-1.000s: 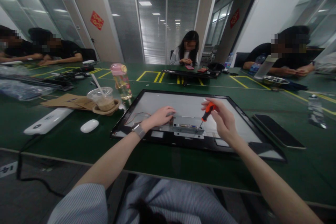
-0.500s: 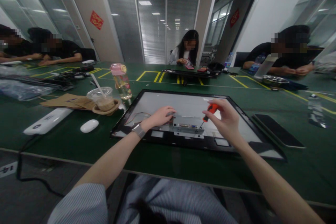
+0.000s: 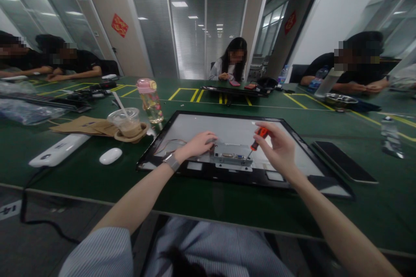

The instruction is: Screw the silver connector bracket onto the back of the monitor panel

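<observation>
A flat panel [image 3: 227, 126] with a black frame and pale grey back lies on the table before me. Near its front edge stands a metal bracket [image 3: 234, 150] with a row of connector ports along its near face. At the bracket's left end my left hand [image 3: 199, 143] has its fingers bent against it; the fingertips are partly hidden. My right hand [image 3: 281, 145] is closed on the orange-and-black handle of a screwdriver [image 3: 259, 137]. The screwdriver tilts down to the left, its tip at the bracket's right end. Thin wires [image 3: 173, 142] run left of the bracket.
Left of the panel are a white mouse [image 3: 111, 156], a white power strip [image 3: 60, 149], an iced drink cup [image 3: 125, 121] and a pink-lidded bottle [image 3: 149, 99]. A dark phone [image 3: 344, 161] lies to the right. Several people sit around the green table [image 3: 208, 201].
The screwdriver handle has turned slightly within my right hand, and its fingers have shifted a little. My left hand and the panel look unmoved.
</observation>
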Tool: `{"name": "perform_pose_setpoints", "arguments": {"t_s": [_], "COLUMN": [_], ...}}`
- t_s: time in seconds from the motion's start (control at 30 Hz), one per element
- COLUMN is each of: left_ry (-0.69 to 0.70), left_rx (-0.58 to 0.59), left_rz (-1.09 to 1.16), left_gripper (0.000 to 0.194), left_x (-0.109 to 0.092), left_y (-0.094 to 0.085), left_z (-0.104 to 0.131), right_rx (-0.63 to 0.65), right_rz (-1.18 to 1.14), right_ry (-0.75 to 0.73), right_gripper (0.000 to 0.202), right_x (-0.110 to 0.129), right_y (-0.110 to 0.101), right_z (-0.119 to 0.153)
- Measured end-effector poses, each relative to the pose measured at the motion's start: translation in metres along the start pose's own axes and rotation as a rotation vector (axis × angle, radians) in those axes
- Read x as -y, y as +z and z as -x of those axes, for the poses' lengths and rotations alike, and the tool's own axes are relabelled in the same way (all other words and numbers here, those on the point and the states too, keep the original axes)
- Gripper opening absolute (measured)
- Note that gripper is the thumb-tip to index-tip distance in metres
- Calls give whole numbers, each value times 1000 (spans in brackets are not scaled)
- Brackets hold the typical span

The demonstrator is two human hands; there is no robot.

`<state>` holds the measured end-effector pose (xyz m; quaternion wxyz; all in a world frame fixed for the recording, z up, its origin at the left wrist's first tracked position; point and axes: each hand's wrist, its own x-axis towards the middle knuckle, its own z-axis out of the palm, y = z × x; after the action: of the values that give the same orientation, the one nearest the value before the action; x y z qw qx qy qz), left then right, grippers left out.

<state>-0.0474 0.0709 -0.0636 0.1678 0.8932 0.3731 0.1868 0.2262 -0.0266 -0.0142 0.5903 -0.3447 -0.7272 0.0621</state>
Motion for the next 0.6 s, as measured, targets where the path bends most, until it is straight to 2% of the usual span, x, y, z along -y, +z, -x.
{"name": "perform_pose_setpoints", "arguments": {"t_s": [0.1,0.23,0.4,0.5,0.6], "left_ry": [2,1,-10,-9,-4], "left_rx": [-1,-2,5,-2,-10], "left_rz": [3,1,-6,0,7], "left_gripper": [33,33,34,34,33], "left_x": [2,1,0,1,1], "left_y": [1,1,0,1,1], "left_z": [0,-1,-1,-1,-1], "right_rx": [-31,-19,16,-13,15], "right_rz": [22,-38,-99,-156,-214], "right_ry": [-36,-32,25,50,65], "right_gripper": [20,18,34,45,39], "right_x": [-1,-1,-2,1,6], "right_y": [-1,-2,1,5,7], "right_z": [-3,-5,-3,0,3]}}
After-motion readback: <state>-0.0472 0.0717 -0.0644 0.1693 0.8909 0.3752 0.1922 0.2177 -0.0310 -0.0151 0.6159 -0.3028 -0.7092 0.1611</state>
